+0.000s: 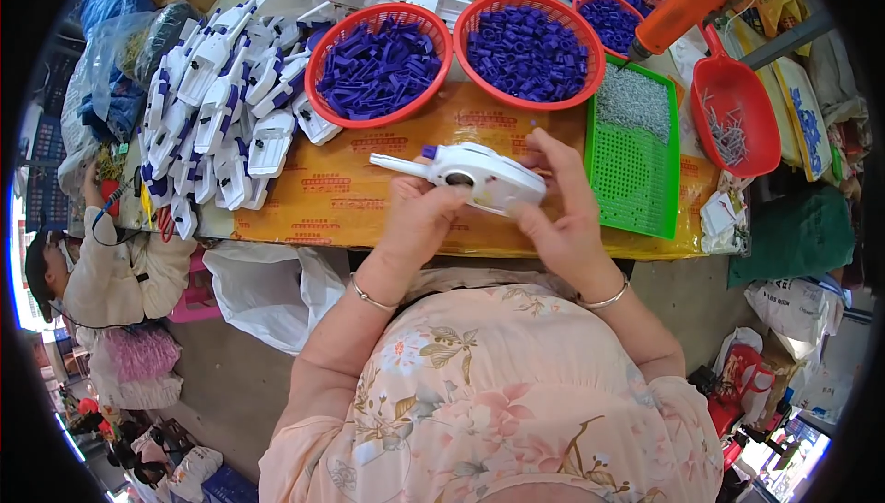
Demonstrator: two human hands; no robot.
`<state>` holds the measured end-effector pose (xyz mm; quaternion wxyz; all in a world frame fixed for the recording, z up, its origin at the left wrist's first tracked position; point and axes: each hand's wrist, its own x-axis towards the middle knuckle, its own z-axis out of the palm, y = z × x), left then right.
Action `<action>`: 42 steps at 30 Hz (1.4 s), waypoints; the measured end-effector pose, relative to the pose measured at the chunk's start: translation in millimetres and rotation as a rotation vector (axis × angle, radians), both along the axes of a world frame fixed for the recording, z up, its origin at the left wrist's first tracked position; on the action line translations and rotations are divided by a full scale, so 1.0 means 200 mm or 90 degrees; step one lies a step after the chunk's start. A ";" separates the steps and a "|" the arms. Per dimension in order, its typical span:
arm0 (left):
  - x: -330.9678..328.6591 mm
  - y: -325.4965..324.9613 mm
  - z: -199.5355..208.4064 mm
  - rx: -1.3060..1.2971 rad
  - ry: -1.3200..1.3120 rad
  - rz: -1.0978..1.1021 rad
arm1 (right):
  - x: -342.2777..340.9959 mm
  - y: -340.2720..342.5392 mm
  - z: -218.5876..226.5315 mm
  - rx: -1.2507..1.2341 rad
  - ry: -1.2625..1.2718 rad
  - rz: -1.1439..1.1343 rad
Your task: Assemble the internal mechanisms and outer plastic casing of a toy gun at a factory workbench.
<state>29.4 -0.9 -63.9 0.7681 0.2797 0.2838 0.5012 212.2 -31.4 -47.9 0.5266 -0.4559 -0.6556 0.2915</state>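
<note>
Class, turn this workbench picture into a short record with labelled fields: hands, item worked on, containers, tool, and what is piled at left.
Item: white plastic housing with a small purple part
Left hand: gripping the housing near its left end
Right hand: thumb at the right end, fingers spread
Red baskets: two large, one small, holding purple plastic pieces
Green tray: small silvery pieces at its far end
Red scoop: loose metallic pieces
Tool: orange power drill, nose toward the tray
Left pile: white-and-purple housings
</note>
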 end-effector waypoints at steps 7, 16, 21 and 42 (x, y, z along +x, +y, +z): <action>-0.06 0.01 -0.02 0.004 -0.016 -0.018 | 0.03 -0.01 -0.06 -0.292 0.315 0.147; -0.04 -0.04 0.07 0.099 0.072 0.087 | -0.02 0.00 -0.07 -0.233 0.269 0.117; -0.07 0.03 0.12 0.209 0.268 0.068 | 0.01 0.04 -0.08 -0.252 0.271 0.152; -0.05 0.01 0.18 0.263 0.378 -0.120 | 0.02 0.06 -0.07 -0.278 0.548 0.067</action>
